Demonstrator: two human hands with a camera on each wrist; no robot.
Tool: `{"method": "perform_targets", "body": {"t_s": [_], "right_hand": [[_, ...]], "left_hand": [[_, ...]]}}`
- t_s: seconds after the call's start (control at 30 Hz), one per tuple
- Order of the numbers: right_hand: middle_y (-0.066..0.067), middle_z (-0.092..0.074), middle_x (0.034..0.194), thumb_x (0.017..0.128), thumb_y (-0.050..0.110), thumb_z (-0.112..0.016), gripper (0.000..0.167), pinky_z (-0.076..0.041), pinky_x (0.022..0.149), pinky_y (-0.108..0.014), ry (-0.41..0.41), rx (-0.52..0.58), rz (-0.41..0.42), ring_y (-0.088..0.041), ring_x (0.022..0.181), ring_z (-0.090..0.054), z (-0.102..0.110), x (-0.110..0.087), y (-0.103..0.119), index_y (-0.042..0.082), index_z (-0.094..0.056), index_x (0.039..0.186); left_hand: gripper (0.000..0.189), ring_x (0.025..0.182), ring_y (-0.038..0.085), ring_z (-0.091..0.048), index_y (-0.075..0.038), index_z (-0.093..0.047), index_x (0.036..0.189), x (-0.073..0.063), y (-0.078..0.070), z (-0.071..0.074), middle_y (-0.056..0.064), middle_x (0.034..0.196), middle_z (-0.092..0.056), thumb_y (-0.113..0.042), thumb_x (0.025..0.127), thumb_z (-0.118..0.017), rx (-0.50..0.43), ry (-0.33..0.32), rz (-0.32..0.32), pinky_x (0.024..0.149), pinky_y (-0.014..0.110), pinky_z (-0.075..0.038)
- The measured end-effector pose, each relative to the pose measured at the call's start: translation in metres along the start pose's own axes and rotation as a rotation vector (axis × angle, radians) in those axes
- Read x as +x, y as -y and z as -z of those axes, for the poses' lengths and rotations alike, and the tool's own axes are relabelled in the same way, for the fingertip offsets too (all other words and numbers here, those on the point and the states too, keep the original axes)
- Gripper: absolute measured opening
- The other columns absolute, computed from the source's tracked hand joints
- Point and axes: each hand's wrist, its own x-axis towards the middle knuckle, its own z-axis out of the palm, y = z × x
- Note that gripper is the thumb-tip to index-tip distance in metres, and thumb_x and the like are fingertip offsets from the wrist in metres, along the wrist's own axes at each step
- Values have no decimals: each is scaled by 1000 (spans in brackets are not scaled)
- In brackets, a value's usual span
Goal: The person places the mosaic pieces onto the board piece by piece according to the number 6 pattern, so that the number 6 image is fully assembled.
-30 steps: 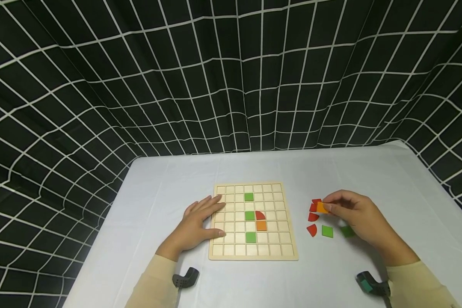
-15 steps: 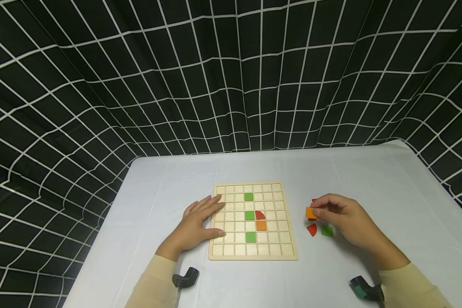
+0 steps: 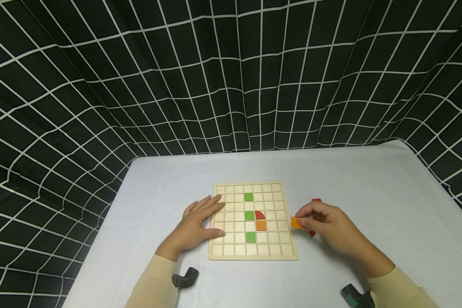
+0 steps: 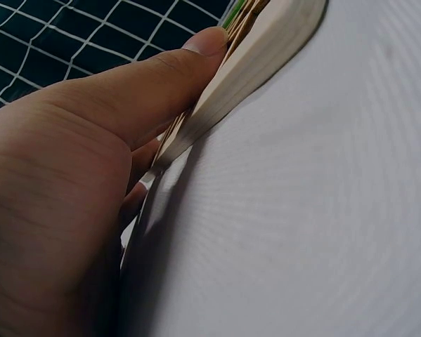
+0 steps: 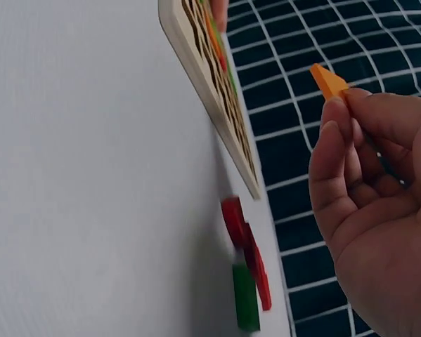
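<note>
A pale wooden grid board (image 3: 238,252) lies flat on the white table. Set in its cells are several green square tiles (image 3: 250,237), a red quarter-circle tile (image 3: 259,215) and an orange square tile (image 3: 261,225). My left hand (image 3: 196,224) rests on the board's left edge, fingers spread and fairly straight; the left wrist view has the thumb (image 4: 161,77) lying over the rim. Just off the board's right edge, my right hand (image 3: 327,224) pinches another orange square tile (image 3: 296,222) between thumb and fingertips. The right wrist view shows that orange tile (image 5: 328,81) raised above the table.
Red pieces (image 3: 316,200) lie right of the board, partly hidden under my right hand. A green tile (image 5: 245,298) lies beside red pieces (image 5: 247,242) in the right wrist view. Black cloth with white grid lines (image 3: 246,85) hangs around the white table (image 3: 169,179).
My right hand has carried the orange tile leftward and nearer to me, from over the loose pieces to the board's right edge. My left hand has stayed in place.
</note>
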Motion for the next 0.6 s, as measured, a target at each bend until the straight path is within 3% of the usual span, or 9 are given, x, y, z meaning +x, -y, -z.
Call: {"method": "perform_targets", "body": {"t_s": [0.3, 0.6], "right_hand": [[-4, -72, 96, 100, 3, -79, 10, -59, 72, -26, 23, 48, 18, -19, 81, -69, -14, -1, 7, 4, -76, 109], [-1, -75, 98, 99, 5, -81, 12, -58, 77, -24, 69, 62, 55, -21, 86, -69, -28, 3, 12, 9, -78, 109]], "left_hand": [[88, 164, 20, -15, -24, -50, 166, 0, 2, -1, -10, 177, -27, -52, 90, -87, -4, 1, 0, 130, 51, 1], [88, 164, 21, -16, -23, -50, 166, 0, 3, -1, -9, 177, -28, -51, 91, -87, -7, -8, -13, 130, 51, 0]]}}
